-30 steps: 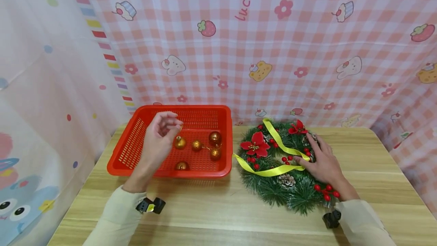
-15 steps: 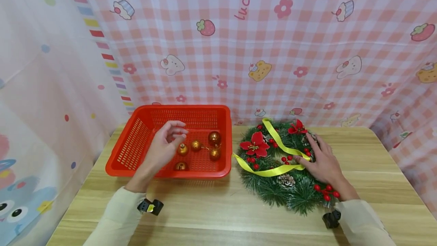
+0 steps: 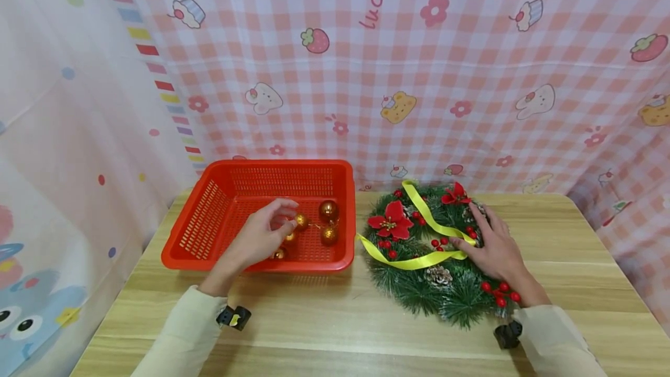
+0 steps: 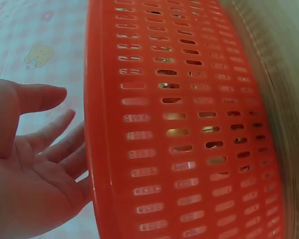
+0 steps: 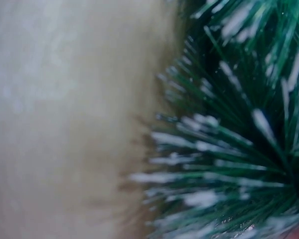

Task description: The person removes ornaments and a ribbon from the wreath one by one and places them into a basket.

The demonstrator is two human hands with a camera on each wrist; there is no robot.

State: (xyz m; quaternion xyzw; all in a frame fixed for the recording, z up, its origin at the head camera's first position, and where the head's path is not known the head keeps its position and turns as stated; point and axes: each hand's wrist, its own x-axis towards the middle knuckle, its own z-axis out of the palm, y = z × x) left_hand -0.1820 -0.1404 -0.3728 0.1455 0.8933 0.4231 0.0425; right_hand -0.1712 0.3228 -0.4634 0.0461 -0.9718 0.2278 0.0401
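My left hand [image 3: 262,236] hovers inside the red plastic basket [image 3: 183,262], fingers loosely bent and thumb apart, holding nothing. Gold Christmas baubles lie under and beside it: a glittery one [image 3: 301,221] near the fingertips, a shiny one [image 3: 328,210] and another glittery one [image 3: 329,234] to the right. Others are partly hidden by the hand. In the left wrist view that hand [image 4: 35,159] shows beyond the basket's slotted wall [image 4: 179,149]. My right hand [image 3: 497,253] rests spread on the right side of a green Christmas wreath [image 3: 419,298], thumb by its yellow ribbon [image 3: 413,263].
Red poinsettias [image 3: 391,221], red berries [image 3: 501,294] and a pine cone [image 3: 438,276] decorate the wreath. Basket and wreath stand side by side on a wooden table [image 3: 335,330]. A pink checked curtain [image 3: 356,74] hangs right behind the table.
My left hand has moved down and to the right within the basket, and its fingers now cover part of the nearer baubles. The right hand stays on the wreath.
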